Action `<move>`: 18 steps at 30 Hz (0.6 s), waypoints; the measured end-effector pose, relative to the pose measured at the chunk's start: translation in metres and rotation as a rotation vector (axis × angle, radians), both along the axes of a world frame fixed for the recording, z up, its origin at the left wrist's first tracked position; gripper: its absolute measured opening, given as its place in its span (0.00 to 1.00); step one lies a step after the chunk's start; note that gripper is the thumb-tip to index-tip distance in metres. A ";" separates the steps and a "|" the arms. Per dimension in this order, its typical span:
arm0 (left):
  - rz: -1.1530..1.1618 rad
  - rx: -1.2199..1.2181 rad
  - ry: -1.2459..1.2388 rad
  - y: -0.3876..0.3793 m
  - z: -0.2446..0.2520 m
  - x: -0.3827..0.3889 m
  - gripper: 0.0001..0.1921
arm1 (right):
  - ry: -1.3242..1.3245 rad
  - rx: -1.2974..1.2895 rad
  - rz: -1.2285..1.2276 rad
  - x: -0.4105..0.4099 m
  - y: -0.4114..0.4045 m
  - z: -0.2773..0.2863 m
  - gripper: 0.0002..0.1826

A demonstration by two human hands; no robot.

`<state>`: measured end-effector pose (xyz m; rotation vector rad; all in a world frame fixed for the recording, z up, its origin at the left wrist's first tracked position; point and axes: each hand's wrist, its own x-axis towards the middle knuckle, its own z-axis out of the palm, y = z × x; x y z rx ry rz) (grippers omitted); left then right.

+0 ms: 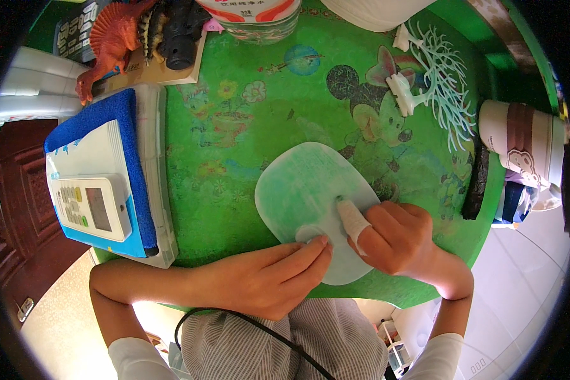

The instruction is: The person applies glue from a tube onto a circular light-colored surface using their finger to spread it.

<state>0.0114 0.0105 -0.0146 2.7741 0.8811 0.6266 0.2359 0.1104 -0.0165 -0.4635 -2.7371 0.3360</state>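
A rounded, translucent plastic sheet [297, 185], pale green with whitish smears, lies on the green table near its front edge. My left hand [285, 275] pinches a small, round, clear piece [309, 232] on the sheet's lower part between thumb and fingers. My right hand [394, 235] lies at the sheet's right edge, mostly curled, with the index finger stretched out over the sheet. White tape or bandage [354, 221] wraps that finger, and a small dark spot shows at its tip. Whether the right hand's curled fingers grip the sheet's edge is unclear.
At left, a white remote control [97, 206] lies on a packet and blue cloth [140, 190] over a clear plastic box [156, 123]. Toy dinosaurs [111, 38] and a water bottle [261, 28] stand behind. At right are a branching pale-green plastic piece [444, 80] and a cup [517, 133].
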 end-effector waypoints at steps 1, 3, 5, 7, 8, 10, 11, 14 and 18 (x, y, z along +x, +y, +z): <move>-0.005 0.015 0.008 0.000 -0.001 0.000 0.18 | 0.002 0.001 0.007 0.000 0.000 0.001 0.12; -0.009 0.029 0.016 -0.001 -0.002 0.000 0.18 | 0.004 0.002 0.014 0.000 0.001 0.001 0.12; -0.004 0.023 0.003 -0.001 -0.002 0.001 0.19 | -0.012 -0.020 0.045 0.001 0.001 0.001 0.13; -0.010 0.020 0.004 -0.001 -0.002 0.000 0.19 | -0.009 -0.022 0.044 0.001 0.002 0.002 0.13; -0.016 0.016 0.006 0.000 -0.002 0.000 0.19 | -0.007 -0.024 0.043 0.000 0.002 0.003 0.13; -0.021 0.014 0.011 0.000 -0.001 0.000 0.19 | -0.001 -0.023 0.041 0.000 0.001 0.001 0.14; -0.027 0.013 0.016 0.000 -0.001 0.000 0.19 | 0.006 -0.022 0.039 0.000 0.001 0.001 0.15; -0.025 0.004 0.010 0.001 -0.001 0.000 0.19 | -0.006 -0.016 0.020 0.000 0.000 0.001 0.15; -0.015 0.014 0.006 0.000 -0.001 0.000 0.19 | -0.017 -0.019 0.017 0.000 0.000 0.002 0.16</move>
